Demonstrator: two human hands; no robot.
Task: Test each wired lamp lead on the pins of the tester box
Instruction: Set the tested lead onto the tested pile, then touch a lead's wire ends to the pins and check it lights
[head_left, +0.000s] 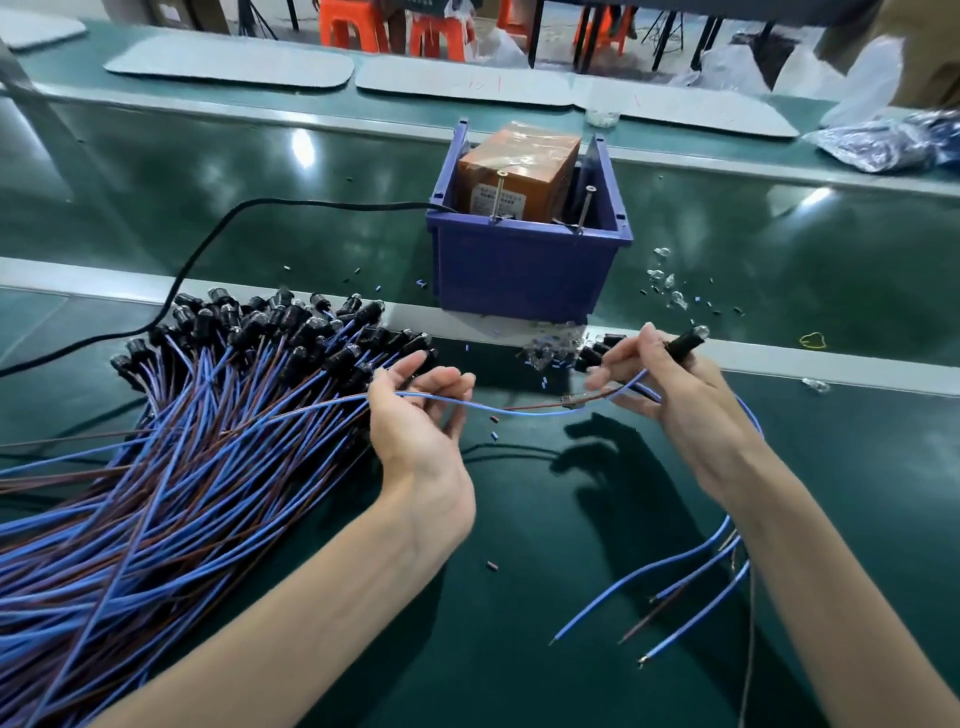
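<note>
A big heap of wired lamp leads, blue and brown wires with black sockets, lies at the left of the green bench. The tester box, orange-brown, sits in a blue bin with two metal pins rising at its front rim. My left hand pinches a blue and brown wire pair that runs across to my right hand. That right hand grips several leads, one black lamp socket sticking out above its fingers and wire ends hanging below the wrist.
A black power cable runs from the bin to the left. Loose clear bulbs and small sleeve bits lie right of the bin. A yellow rubber band lies at the right. White pads and plastic bags line the far side.
</note>
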